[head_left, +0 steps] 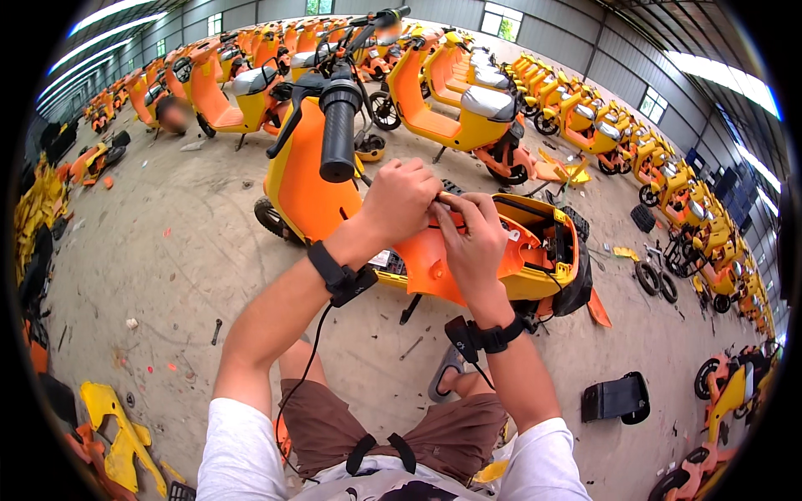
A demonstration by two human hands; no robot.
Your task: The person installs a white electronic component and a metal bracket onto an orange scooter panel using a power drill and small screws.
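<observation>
In front of me stands a yellow and orange scooter (313, 179) with its seat area opened up, showing a yellow-rimmed compartment (547, 242). A curved orange plastic panel (436, 271) is tilted over its middle, below my hands. My right hand (474, 238) pinches the panel's upper edge between thumb and fingers. Close against it, my left hand (401, 199) is closed in a fist, and what lies inside its fingers is hidden. A short dark line, perhaps a cable, shows between the hands. The black handlebar grip (338, 134) rises beyond my left hand.
Rows of similar scooters (451, 100) fill the hall behind and to the right. A black box (616, 398) lies on the concrete floor at right, near loose tyres (647, 278). Yellow plastic parts (117, 430) lie at lower left, and a small tool (216, 331) lies left of me.
</observation>
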